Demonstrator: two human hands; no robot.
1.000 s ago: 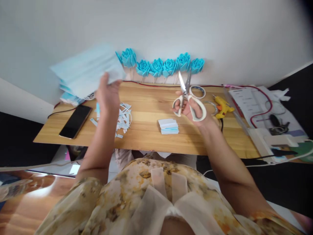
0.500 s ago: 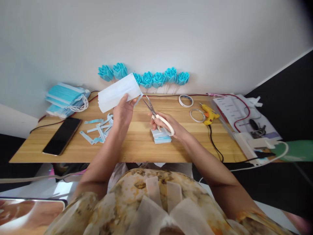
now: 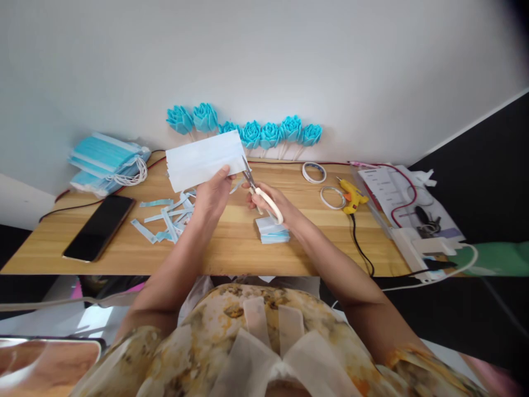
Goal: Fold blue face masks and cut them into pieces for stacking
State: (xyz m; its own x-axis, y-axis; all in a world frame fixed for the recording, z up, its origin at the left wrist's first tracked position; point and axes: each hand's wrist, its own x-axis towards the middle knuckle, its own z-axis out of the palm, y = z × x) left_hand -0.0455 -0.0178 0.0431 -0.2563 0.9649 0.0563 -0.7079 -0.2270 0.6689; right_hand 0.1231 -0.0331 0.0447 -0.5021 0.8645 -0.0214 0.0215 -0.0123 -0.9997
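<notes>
My left hand (image 3: 215, 192) pinches the lower edge of a pale, flat mask sheet (image 3: 204, 160), its left end ragged. In my right hand (image 3: 273, 201) is a pair of scissors (image 3: 268, 204) with white handles. Their blades meet the sheet's right end, and a thin strip (image 3: 237, 185) hangs below that corner. Below the right hand lies a small stack of cut blue-and-white pieces (image 3: 274, 231). Cut mask strips (image 3: 168, 218) are scattered on the table (image 3: 231, 248) by my left forearm.
Blue flowers (image 3: 270, 135) on stems lean against the wall. To the left are a pile of masks (image 3: 105, 160) and a phone (image 3: 99, 229). Rightward are tape rolls (image 3: 314, 172), a yellow glue gun (image 3: 352, 196), papers (image 3: 386, 190), keys (image 3: 427, 221) and a power strip (image 3: 409, 248).
The sheet has turned flatter and moved slightly right. My right hand has shifted a little left, bringing the scissor blades from beside the sheet onto its right end.
</notes>
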